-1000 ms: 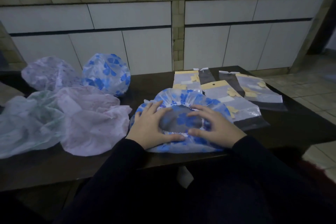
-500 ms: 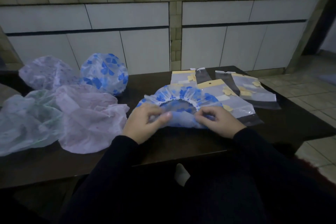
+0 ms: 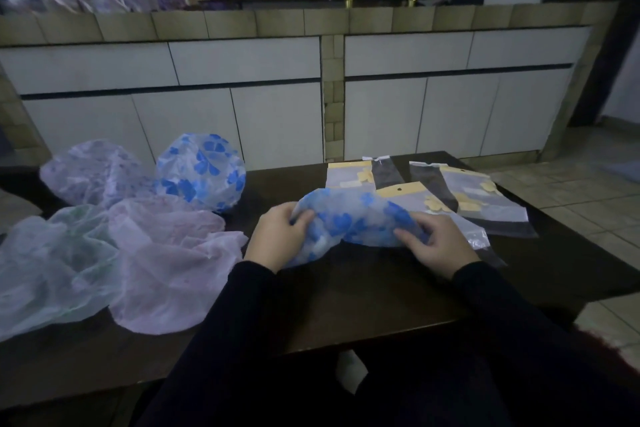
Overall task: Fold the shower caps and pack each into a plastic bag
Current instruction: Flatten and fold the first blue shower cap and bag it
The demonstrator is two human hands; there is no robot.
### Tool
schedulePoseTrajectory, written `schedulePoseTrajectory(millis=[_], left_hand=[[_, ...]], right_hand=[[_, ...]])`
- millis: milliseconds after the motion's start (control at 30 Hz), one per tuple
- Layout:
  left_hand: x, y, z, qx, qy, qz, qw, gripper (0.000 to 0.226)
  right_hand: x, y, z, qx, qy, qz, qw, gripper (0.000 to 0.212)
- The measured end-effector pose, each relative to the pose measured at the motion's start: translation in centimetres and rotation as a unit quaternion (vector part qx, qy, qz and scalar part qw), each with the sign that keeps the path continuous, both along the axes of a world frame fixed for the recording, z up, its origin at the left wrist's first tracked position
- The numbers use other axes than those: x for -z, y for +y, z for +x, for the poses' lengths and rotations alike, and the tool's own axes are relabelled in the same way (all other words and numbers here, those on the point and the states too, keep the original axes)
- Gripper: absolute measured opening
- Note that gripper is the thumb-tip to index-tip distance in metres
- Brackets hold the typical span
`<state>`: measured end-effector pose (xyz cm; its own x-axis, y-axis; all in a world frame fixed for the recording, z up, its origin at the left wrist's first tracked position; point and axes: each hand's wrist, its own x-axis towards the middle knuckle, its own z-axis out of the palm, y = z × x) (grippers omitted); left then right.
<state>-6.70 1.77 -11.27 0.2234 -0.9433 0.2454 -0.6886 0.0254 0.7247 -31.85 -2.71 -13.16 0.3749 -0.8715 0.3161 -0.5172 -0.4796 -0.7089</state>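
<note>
Shower cap (image 3: 349, 222), blue-flowered, gathered over the table (image 3: 381, 291) beside the plastic bags (image 3: 485, 201) | left hand (image 3: 277, 236) pinches its left end, right hand (image 3: 433, 243) grips its right end, likely to hold the fold | a second ago it lay spread flat under both palms; now doubled and lifted
</note>
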Motion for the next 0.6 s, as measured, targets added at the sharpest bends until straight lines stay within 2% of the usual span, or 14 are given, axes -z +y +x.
schedulePoseTrajectory(millis=[100,200,267,367,467,500,600], left_hand=[[-0.9,-0.3,-0.2,-0.050,-0.032,0.013,0.998,0.029],[-0.8,0.4,-0.5,-0.065,-0.005,0.001,0.998,0.039],[-0.2,0.9,-0.7,-0.031,0.045,-0.006,0.998,0.030],[0.4,1.3,-0.9,-0.026,0.006,-0.017,1.000,0.010],[1.0,0.8,-0.7,-0.072,-0.046,0.024,0.996,0.012],[1.1,0.5,-0.7,-0.085,-0.076,0.064,0.991,0.011],[1.2,0.1,-0.8,-0.118,-0.179,0.167,0.962,0.028]], right_hand=[[-0.9,-1.3,0.5,0.055,-0.064,-0.003,0.996,0.008],[-2.2,-3.4,0.7,0.127,-0.043,0.018,0.991,0.029],[-2.8,-4.4,0.8,0.175,-0.030,0.019,0.984,0.045],[-3.1,-5.3,1.2,0.217,-0.016,0.022,0.976,0.060],[-3.0,-5.5,1.6,0.240,0.072,0.024,0.968,0.066],[-3.0,-5.4,1.7,0.245,0.120,0.025,0.962,0.062],[-2.9,-5.2,2.0,0.256,0.232,0.041,0.937,0.051]])
